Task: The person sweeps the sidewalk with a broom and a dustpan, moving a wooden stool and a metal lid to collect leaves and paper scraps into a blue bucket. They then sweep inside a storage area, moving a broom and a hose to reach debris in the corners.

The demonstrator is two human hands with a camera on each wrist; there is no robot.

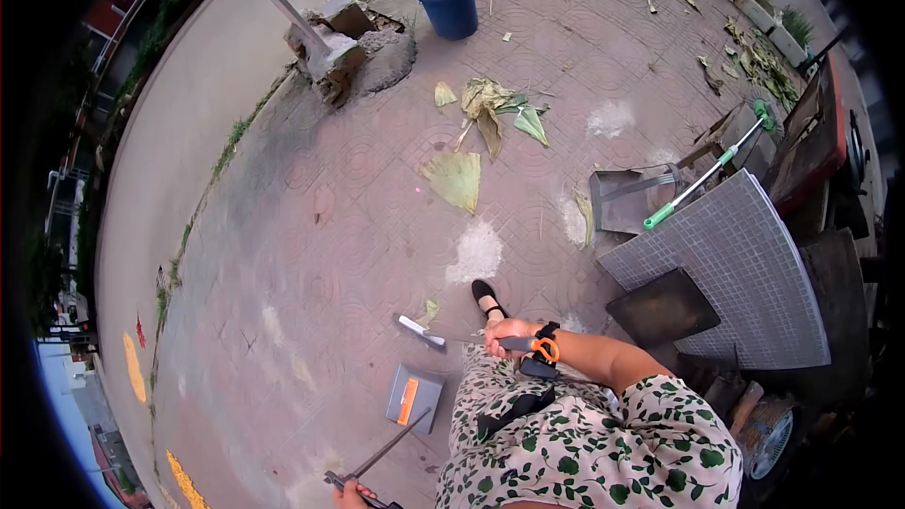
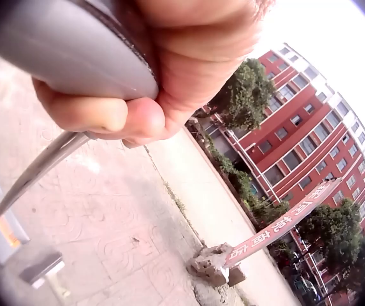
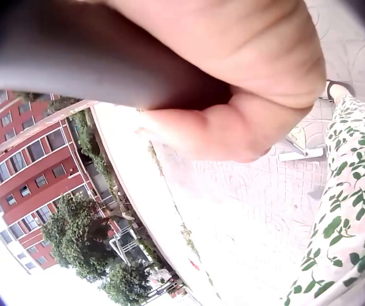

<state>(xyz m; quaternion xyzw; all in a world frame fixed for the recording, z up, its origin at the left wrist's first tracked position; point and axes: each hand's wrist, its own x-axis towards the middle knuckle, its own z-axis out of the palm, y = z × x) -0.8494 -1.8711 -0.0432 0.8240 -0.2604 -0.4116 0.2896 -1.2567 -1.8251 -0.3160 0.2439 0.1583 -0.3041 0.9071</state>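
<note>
In the head view my right hand (image 1: 507,334) grips a grey handle (image 1: 517,343) with an orange end piece, close in front of the skirt. A thin shaft runs from it toward a white-and-grey bar-shaped head (image 1: 419,332) near the ground. My left hand (image 1: 353,496), at the bottom edge, is wrapped around a grey handle (image 2: 74,51). From there a slim metal rod (image 1: 391,443) slants to a grey box-like pan (image 1: 432,405) with an orange label, seen on the pavement. Close up, the right wrist view shows fingers (image 3: 233,127) curled round the grey grip.
Dry leaves (image 1: 454,179) and white powder patches (image 1: 476,250) lie on the paving. A blue bucket (image 1: 448,5) stands beyond, near a pole (image 1: 278,0) in a broken concrete base. At right are a metal dustpan (image 1: 617,212), a green-handled broom (image 1: 702,179) and a tiled sheet (image 1: 745,264).
</note>
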